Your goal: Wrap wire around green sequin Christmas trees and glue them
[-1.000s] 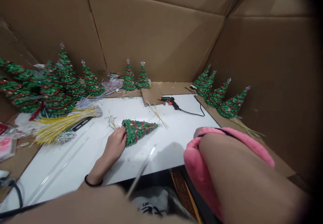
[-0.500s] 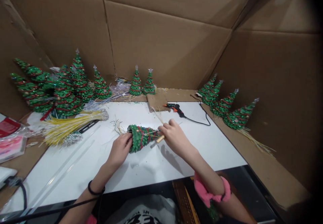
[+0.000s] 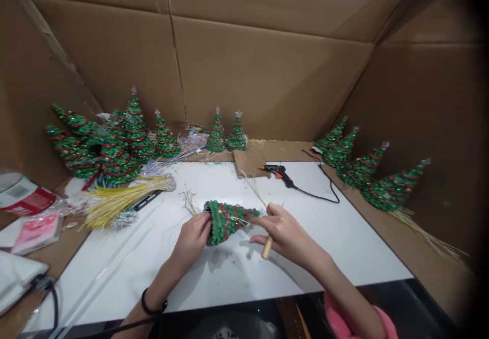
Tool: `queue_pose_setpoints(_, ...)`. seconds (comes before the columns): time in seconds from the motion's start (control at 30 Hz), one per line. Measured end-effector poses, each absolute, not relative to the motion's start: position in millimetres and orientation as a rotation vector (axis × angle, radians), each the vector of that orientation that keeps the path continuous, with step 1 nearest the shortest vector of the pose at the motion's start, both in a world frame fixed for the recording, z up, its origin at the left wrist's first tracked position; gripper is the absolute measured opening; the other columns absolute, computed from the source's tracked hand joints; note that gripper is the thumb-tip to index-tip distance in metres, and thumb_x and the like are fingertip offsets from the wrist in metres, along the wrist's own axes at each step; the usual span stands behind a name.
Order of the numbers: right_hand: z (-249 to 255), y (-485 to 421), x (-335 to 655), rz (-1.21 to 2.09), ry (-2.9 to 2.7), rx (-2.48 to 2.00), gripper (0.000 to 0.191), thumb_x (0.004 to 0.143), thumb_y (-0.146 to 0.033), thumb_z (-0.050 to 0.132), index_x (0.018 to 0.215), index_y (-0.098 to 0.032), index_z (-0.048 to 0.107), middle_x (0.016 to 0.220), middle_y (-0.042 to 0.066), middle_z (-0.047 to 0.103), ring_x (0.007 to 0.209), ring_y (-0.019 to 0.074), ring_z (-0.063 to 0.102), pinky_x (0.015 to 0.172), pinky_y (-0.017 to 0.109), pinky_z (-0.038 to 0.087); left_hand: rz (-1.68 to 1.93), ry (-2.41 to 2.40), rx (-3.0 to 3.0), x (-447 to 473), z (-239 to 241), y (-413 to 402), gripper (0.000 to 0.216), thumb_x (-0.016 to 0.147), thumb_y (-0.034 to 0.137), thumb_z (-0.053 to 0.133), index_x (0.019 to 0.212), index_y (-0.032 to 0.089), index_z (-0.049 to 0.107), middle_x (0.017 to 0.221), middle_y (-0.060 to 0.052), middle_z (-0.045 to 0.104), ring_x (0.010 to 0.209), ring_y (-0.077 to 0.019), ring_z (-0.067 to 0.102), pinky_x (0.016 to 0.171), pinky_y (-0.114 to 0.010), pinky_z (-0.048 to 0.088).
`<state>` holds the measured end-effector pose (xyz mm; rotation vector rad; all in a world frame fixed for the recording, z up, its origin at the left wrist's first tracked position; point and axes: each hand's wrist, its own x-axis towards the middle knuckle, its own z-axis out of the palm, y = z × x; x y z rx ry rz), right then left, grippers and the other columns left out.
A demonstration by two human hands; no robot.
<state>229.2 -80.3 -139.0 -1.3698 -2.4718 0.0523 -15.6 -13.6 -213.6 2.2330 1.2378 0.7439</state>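
Head cam looking down at a white tabletop [image 3: 237, 278] boxed in by cardboard walls [image 3: 267, 74]. Left hand [image 3: 193, 237] has its fingers curled around the wide base of a beaded green cone tree [image 3: 225, 219], which lies on its side on the table with the tip pointing away from those fingers toward the right hand [image 3: 284, 232]. Right hand's thumb and forefinger are pinched together right at the tree's tip, and it looks like a thin yellowish strand is caught between them, though it's too fine to be sure. The other fingers on that hand are tucked around a small wooden stick [image 3: 266, 247], whose end pokes out just below them.

Just past the right fingertips, further back on the table, sits a black and orange glue gun [image 3: 278, 172] with its cord trailing off to the right. Out beyond the left fingers there's a bundle of yellow strands [image 3: 118, 199]. Finished trees [image 3: 114, 142] are clumped far off on the left side, two more stand at the back wall, and a row of leaning trees [image 3: 362, 168] runs along the right wall, well apart from both hands.
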Motion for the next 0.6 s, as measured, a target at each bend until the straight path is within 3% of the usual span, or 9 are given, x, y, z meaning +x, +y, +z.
queue_pose_setpoints(0.2, -137, -72, 230, -0.118, -2.513, -1.283, 0.015, 0.088, -0.025, 0.052, 0.081, -0.016, 0.061, 0.058, 0.003, 0.057, 0.068, 0.0189, 0.038, 0.061, 0.030, 0.027, 0.717, 1.256, 2.122, -14, -209, -14, 0.025, 0.089, 0.027, 0.033, 0.084, 0.019, 0.056, 0.084, -0.006, 0.063, 0.079, -0.0194, 0.058, 0.073, -0.030, 0.042)
queue_pose_setpoints(0.3, -135, -63, 229, -0.200, -2.520, -1.206, 0.023, 0.090, -0.018, 0.047, 0.069, -0.016, 0.057, 0.056, 0.002, 0.054, 0.066, 0.0174, 0.038, 0.060, 0.030, 0.026, 0.722, 1.263, 2.088, -14, -208, -14, 0.025, 0.089, 0.028, 0.034, 0.079, 0.019, 0.055, 0.077, -0.004, 0.061, 0.074, -0.0181, 0.056, 0.069, -0.028, 0.041)
queue_pose_setpoints(0.6, -128, -39, 207, -0.106, -2.553, -1.196, 0.027, 0.092, -0.024, 0.045, 0.068, -0.017, 0.054, 0.063, 0.004, 0.056, 0.075, 0.0187, 0.042, 0.063, 0.030, 0.028, 0.684, 1.148, 1.849, -30, -203, -10, 0.026, 0.089, 0.032, 0.037, 0.074, 0.018, 0.053, 0.064, 0.001, 0.054, 0.063, -0.0139, 0.052, 0.060, -0.023, 0.039)
